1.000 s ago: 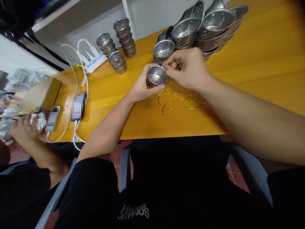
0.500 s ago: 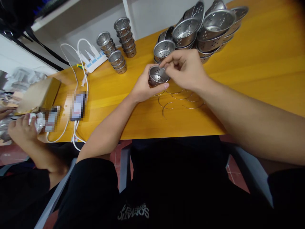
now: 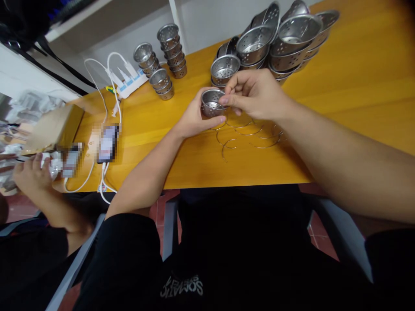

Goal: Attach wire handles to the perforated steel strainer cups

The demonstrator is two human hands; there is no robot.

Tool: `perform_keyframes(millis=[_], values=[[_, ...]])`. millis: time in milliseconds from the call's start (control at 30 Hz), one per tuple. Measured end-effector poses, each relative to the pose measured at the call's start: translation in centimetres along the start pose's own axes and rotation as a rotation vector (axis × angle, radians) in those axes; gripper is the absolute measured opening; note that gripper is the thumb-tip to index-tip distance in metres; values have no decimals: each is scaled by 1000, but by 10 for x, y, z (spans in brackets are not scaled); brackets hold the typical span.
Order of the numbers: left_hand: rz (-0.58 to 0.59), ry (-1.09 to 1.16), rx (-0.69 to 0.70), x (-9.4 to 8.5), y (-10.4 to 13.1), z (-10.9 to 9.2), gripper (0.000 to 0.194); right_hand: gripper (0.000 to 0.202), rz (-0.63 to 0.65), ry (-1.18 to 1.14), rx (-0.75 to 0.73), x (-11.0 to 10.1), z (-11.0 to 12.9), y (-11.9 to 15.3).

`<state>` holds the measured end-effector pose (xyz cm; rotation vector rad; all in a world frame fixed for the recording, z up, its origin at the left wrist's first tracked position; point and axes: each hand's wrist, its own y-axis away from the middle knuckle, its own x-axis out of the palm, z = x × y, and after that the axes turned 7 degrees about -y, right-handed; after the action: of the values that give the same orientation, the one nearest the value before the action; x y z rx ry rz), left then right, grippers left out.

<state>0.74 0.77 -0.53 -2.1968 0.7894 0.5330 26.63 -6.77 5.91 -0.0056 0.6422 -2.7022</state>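
Observation:
My left hand [image 3: 194, 115] is closed round a small perforated metal cup [image 3: 213, 104], its mouth tilted up toward me and the thumb along the near side. At the cup's right rim, my right hand [image 3: 251, 96] has thumb and index finger pinched together. Whatever lies in that pinch is too small to make out. Several thin curved wires [image 3: 234, 147] lie on the table just below the hands. Close behind the hands stands another perforated cup [image 3: 225, 68], stacked on one below it.
Larger perforated metal strainers [image 3: 296, 32] are piled at the back right. Stacked small cups [image 3: 171, 49] stand at the back left, near a white power strip [image 3: 132, 84]. A phone [image 3: 108, 142] with cables lies left; beyond it, a co-worker's hand [image 3: 34, 175] touches plastic wrapping near a cardboard box [image 3: 56, 129].
My right hand has shifted slightly right, and its fingertips have drawn back from over the cup's mouth to its right rim. My left hand still holds the cup, nearly unmoved.

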Motion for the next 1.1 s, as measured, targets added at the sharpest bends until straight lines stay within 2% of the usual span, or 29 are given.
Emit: perform_keyframes(millis=[200,367,533,633,867,1000,1100], values=[[-4,-68,25,1,0,2,100,62,46,63,16,-1,-2,-2],[9,-160,-40,0,1,-1,98,64,-16,123,54,0,-1,-1],[-16,-155,-18,2,1,6,98,74,-16,123,13,5,4,-3],[4,-171,-3,1,1,8,96,73,-26,123,-3,8,5,-4],[-23,-172,-8,-2,0,0,85,72,6,107,-17,8,7,-3],[-20,-176,-64,-2,0,-2,90,70,5,102,-18,7,4,-3],[-23,-147,-55,-1,1,-1,100,65,-17,133,-12,5,-4,-3]])
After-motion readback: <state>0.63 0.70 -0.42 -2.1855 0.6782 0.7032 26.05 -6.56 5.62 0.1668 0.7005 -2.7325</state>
